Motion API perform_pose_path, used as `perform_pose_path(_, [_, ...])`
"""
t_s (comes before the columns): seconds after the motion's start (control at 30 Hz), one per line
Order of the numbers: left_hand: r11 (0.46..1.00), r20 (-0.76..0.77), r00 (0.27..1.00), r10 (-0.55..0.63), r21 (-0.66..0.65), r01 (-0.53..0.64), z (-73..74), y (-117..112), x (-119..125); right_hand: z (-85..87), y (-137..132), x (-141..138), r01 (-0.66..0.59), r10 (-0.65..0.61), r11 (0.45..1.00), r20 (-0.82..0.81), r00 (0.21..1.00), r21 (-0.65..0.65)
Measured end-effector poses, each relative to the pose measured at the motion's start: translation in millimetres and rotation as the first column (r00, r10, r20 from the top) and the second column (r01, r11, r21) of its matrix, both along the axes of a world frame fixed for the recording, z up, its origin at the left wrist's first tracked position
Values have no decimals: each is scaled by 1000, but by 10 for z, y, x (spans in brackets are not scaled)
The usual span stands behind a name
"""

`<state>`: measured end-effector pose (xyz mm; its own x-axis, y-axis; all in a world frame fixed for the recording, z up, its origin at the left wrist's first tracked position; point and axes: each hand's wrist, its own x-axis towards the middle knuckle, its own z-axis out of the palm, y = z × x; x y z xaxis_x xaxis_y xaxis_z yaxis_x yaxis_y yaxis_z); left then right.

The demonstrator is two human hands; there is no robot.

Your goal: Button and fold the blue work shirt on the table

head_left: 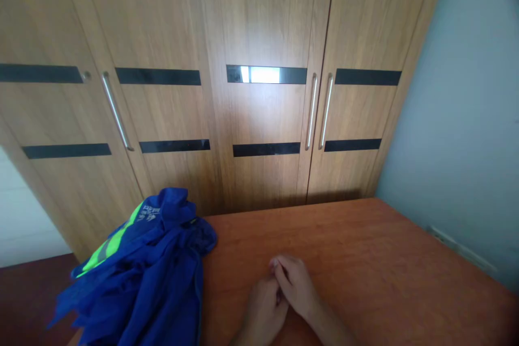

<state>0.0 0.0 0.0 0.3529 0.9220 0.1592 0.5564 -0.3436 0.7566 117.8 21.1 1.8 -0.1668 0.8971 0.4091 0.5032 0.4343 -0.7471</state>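
My left hand (264, 309) and my right hand (298, 284) are clasped together above the wooden table (344, 238). The right hand's fingers fold over those of the left, and its thumb lies along the top. Both hands are closed, with no object visible in them; some of the left fingers are hidden beneath the right. To the left of the hands, a crumpled blue work jacket (162, 275) with a yellow-green reflective stripe and pale lettering lies over the table's left side, apart from them.
Behind the table stands a wide wooden wardrobe (259, 113) with dark strips and metal handles, its doors closed. A pale blue wall (458, 119) runs along the right side, with a socket strip (458, 248) low down. Dark reddish floor (32, 297) shows at lower left.
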Motion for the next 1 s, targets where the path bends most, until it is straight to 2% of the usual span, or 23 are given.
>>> perform_pose_path(0.23, [1000, 11, 1000, -20, 3, 20, 43, -10, 2, -1, 5, 5, -1, 1, 1000, 1, 1000, 0])
perform_pose_path(0.63, [1000, -31, 1000, 4, -21, -5, 18, -9, -1, -22, 16, -12, -1, 1, 1000, -9, 1000, -15])
perform_pose_path(1.0, [1000, 8, 1000, -1, -16, 2, 46, -13, 1, -12, 3, -8, -4, 4, 1000, 0, 1000, -9])
